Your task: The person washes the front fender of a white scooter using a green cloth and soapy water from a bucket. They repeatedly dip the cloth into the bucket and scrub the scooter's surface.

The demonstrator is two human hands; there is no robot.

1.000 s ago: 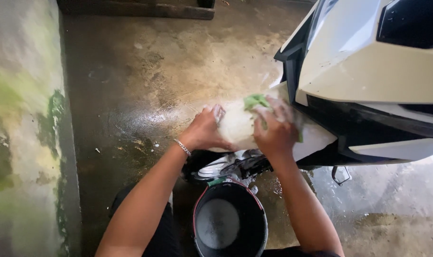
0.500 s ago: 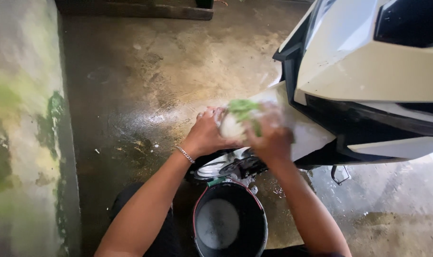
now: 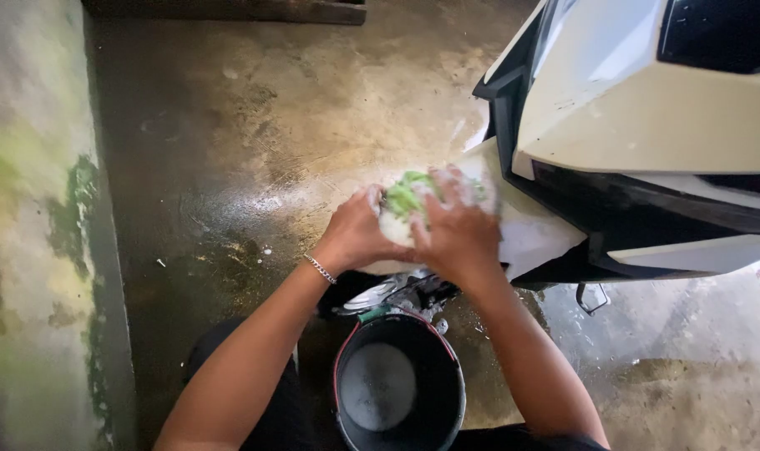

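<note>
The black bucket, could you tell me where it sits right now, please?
In the head view, the black bucket stands on the wet concrete floor at bottom centre, between the person's forearms, directly below both hands and the green sponge.

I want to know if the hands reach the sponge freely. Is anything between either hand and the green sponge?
Nothing visible is. The left hand and right hand both press directly on the soapy green sponge, held against the white front fender above the black bucket.
</note>
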